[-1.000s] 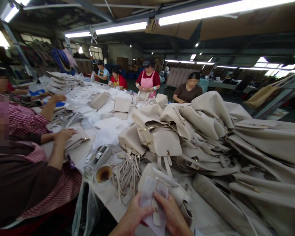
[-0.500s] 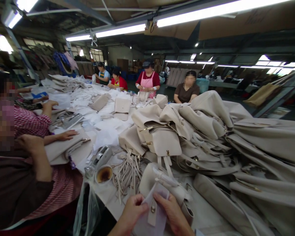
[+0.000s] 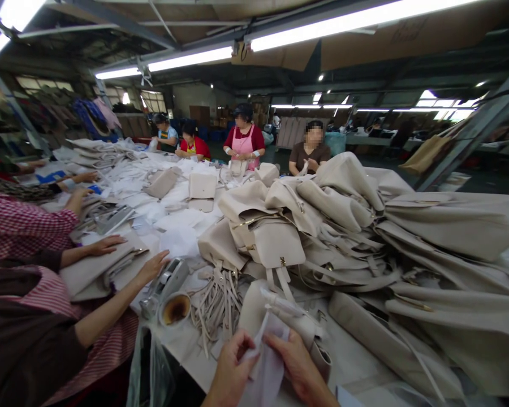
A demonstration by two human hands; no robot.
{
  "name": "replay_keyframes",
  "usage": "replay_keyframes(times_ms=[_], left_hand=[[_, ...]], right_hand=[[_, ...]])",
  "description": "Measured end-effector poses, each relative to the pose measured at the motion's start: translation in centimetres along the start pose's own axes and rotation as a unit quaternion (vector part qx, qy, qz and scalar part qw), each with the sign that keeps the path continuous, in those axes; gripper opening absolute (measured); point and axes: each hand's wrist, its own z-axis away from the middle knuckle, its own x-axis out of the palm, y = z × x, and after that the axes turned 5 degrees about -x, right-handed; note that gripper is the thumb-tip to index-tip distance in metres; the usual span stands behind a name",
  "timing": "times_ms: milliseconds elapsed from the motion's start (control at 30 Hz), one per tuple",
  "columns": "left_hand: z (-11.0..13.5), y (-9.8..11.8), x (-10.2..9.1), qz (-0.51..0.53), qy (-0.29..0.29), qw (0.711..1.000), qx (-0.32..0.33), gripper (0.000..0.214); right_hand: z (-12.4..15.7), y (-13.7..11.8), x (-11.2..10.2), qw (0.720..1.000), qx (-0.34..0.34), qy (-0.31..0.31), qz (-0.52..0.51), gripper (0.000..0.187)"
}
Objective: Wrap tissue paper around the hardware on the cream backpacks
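Observation:
My left hand pinches one side of a thin white sheet of wrapping paper at the bottom centre. Opposite it, my right hand has thumb and fingers closed on the other side. The sheet stands folded up between the hands and covers whatever lies inside it. Just beyond my fingers is a beige bag, with clear plastic wrap on its upper part. Left of that bag lies a bundle of beige straps with small metal fittings.
A large heap of beige bags fills the right side. To the left stand a bowl with brown residue and a grey tape dispenser, which a co-worker's hand reaches towards. Several people work around the table.
The paper has been folded up, hiding the beige strap tab with a metal clasp that showed on it. A neighbour's arm has stretched out towards the tape dispenser. My view has shifted slightly right.

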Motion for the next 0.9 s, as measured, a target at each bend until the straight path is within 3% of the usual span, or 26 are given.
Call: replay_keyframes(times_ms=[133,267,367,467,567,633,767,900], left_hand=[[0.1,-0.3,0.2,-0.052,0.017,0.998,-0.014,0.009],[0.5,-0.4,0.3,-0.164,0.046,0.984,0.060,0.009],[0.8,-0.4,0.0,-0.224,0.008,0.972,0.067,0.013],[0.4,0.1,-0.9,-0.145,-0.071,0.987,0.014,0.028],[-0.9,1.6,-1.6,-0.033,-0.077,0.996,-0.041,0.035],[-2.0,2.8,-1.4,-0.044,-0.081,0.995,-0.036,0.031],[-4.3,3.6,0.4,-0.065,-0.092,0.994,-0.015,0.008],[-5.4,2.5,2.7,-0.034,-0.061,0.997,-0.020,0.010]], right_hand=[[0.2,0.2,-0.5,1.000,-0.001,-0.003,0.010,0.040],[-0.1,0.5,-1.0,0.995,-0.049,0.015,0.082,0.054],[-0.6,0.5,-1.1,0.981,-0.094,0.054,0.160,0.047],[-0.8,0.2,-1.1,0.981,-0.089,0.054,0.161,0.037],[-0.7,0.0,-1.3,0.992,-0.066,0.005,0.112,0.031],[-0.6,-0.1,-1.5,0.994,-0.062,-0.012,0.090,0.029],[-0.6,-0.2,-1.9,0.994,-0.071,-0.013,0.076,0.038],[-0.1,0.3,-3.3,0.997,-0.067,0.019,0.040,0.052]])
